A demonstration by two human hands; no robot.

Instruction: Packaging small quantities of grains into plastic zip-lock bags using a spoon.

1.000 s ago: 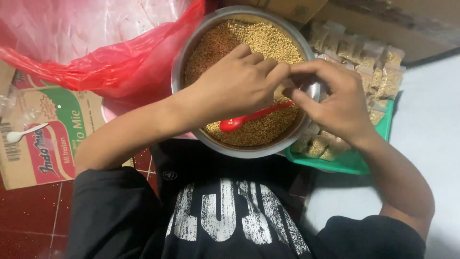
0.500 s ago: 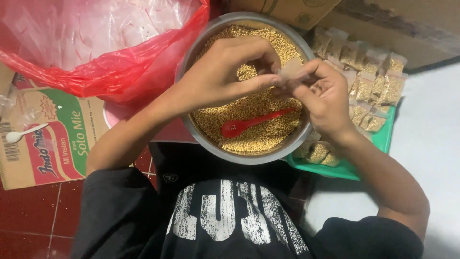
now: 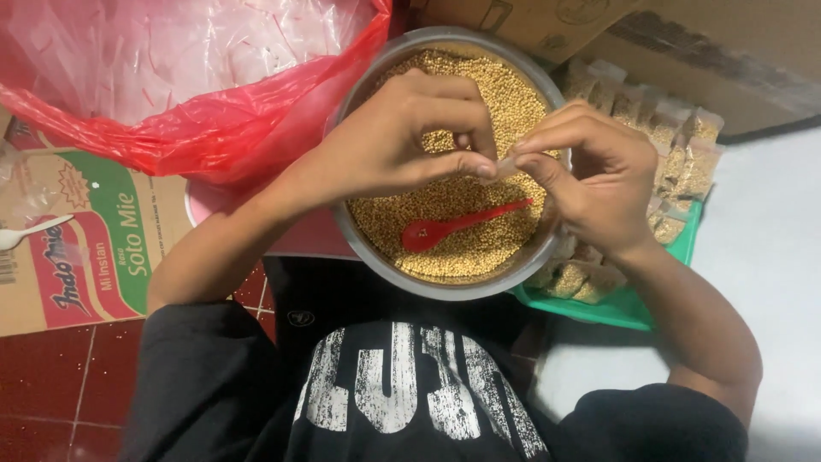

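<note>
Both hands meet over a round metal bowl full of small yellow grains. My left hand and my right hand pinch a small clear plastic packet between their fingertips, just above the grains. A red plastic spoon lies on the grains below the hands, bowl end to the left. The packet is mostly hidden by fingers; I cannot tell what is in it.
A green tray with several filled grain packets sits right of the bowl. A red plastic bag holding clear packets lies at left. A printed cardboard box with a white spoon is lower left. Brown cartons stand behind.
Both hands have shifted slightly towards the bowl's middle and closed their fingertips together on the small packet. The red spoon stays on the grains.
</note>
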